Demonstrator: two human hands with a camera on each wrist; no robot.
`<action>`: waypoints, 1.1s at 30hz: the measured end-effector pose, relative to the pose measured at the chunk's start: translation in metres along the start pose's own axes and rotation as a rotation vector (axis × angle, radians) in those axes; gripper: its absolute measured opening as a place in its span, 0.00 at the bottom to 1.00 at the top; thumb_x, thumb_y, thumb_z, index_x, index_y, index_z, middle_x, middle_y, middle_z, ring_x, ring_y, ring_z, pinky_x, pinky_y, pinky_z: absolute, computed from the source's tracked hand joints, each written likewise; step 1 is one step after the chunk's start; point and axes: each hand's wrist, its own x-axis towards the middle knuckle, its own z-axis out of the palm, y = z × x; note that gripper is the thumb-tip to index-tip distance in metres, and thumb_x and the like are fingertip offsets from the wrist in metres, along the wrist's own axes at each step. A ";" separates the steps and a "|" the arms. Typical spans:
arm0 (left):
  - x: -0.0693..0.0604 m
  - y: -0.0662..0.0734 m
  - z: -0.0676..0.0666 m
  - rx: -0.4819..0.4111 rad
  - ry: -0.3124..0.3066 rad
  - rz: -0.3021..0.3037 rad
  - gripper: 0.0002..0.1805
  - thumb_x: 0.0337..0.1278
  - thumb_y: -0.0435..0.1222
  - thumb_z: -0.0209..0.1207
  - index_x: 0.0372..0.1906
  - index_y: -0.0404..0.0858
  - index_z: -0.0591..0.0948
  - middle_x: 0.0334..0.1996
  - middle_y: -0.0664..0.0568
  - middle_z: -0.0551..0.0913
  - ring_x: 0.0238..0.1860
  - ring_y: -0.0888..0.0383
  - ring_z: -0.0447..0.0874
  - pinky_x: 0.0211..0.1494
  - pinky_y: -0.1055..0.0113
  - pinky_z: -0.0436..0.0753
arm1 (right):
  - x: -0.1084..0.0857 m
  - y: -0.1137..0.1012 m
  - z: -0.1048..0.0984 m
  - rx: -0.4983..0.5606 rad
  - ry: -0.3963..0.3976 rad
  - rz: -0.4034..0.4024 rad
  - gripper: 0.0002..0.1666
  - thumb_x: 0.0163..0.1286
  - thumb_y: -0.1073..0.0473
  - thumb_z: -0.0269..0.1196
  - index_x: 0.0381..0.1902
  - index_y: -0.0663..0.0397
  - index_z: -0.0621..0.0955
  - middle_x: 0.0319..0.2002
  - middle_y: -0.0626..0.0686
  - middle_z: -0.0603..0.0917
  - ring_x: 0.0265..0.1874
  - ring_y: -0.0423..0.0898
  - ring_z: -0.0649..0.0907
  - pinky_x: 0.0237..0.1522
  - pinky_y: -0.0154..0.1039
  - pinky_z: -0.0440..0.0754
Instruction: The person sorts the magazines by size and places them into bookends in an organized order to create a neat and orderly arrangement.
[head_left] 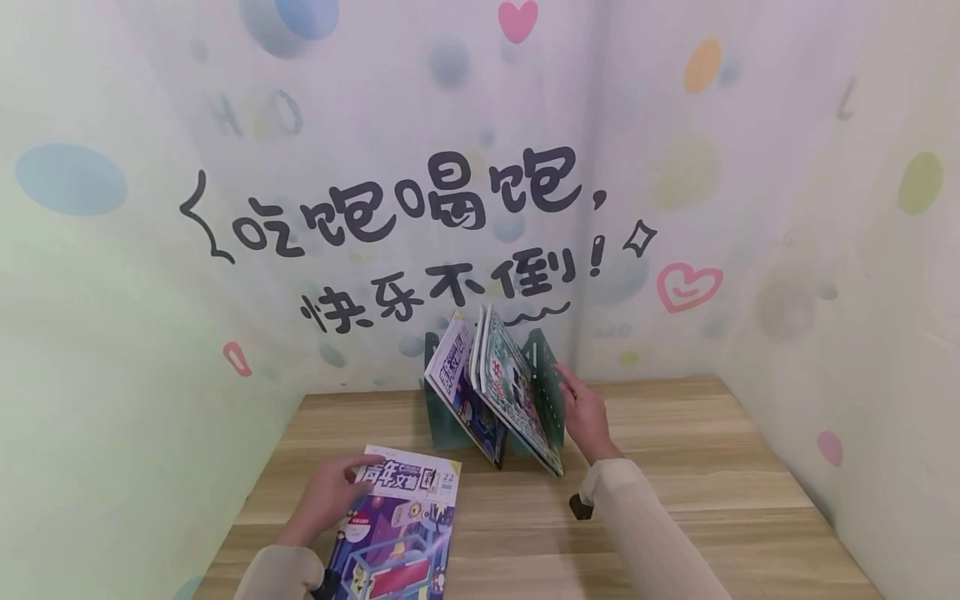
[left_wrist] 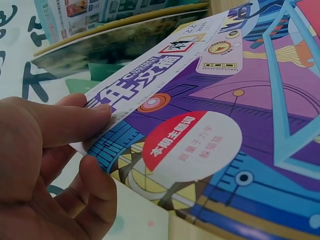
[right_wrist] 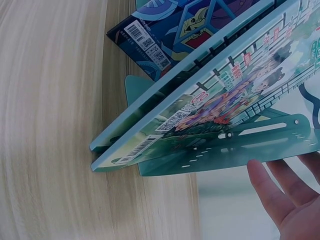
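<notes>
My left hand (head_left: 330, 492) pinches the top left corner of a purple magazine (head_left: 401, 533), thumb on the cover and fingers beneath. In the left wrist view, the magazine's corner is raised and its cover, with a red-and-white circle, faces up. At the back, my right hand (head_left: 587, 417) has its extended fingertips at the outer edge of a green perforated bookend (right_wrist: 230, 147). Several magazines lean in the green rack; one has a purple-and-white cover (head_left: 453, 375), and thin green-covered magazines (head_left: 517, 383) tilt toward the right side plate.
The wood-grain table (head_left: 675, 500) runs back to a wall (head_left: 420, 108) printed with dark characters and coloured dots. Side walls flank the table on the left and right. The rack's left plate (head_left: 442, 425) stands behind the leaning magazines.
</notes>
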 end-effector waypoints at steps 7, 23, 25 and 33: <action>-0.001 0.009 -0.001 -0.003 -0.007 -0.002 0.20 0.56 0.30 0.65 0.54 0.48 0.84 0.34 0.53 0.79 0.34 0.55 0.74 0.32 0.66 0.73 | 0.001 0.001 -0.001 0.009 -0.008 0.008 0.22 0.78 0.58 0.50 0.68 0.45 0.73 0.66 0.56 0.73 0.57 0.56 0.78 0.57 0.54 0.77; -0.004 0.031 -0.001 -0.046 0.009 0.007 0.21 0.58 0.30 0.64 0.55 0.49 0.84 0.42 0.51 0.81 0.34 0.55 0.76 0.33 0.66 0.81 | 0.001 0.003 0.001 0.002 0.002 0.003 0.22 0.78 0.58 0.51 0.67 0.43 0.74 0.66 0.55 0.73 0.52 0.53 0.79 0.46 0.47 0.78; -0.004 0.033 -0.001 -0.050 0.011 0.010 0.21 0.59 0.30 0.63 0.56 0.49 0.83 0.42 0.51 0.81 0.34 0.55 0.76 0.33 0.66 0.81 | 0.001 0.002 0.002 -0.002 0.004 0.007 0.22 0.78 0.58 0.51 0.67 0.42 0.74 0.65 0.54 0.73 0.46 0.53 0.80 0.41 0.46 0.77; -0.006 0.041 -0.006 -0.108 0.038 0.053 0.20 0.60 0.29 0.62 0.56 0.48 0.83 0.37 0.50 0.80 0.34 0.54 0.76 0.31 0.66 0.79 | 0.000 0.002 0.002 -0.008 0.009 0.012 0.22 0.77 0.58 0.51 0.67 0.42 0.74 0.65 0.55 0.74 0.41 0.53 0.79 0.40 0.46 0.76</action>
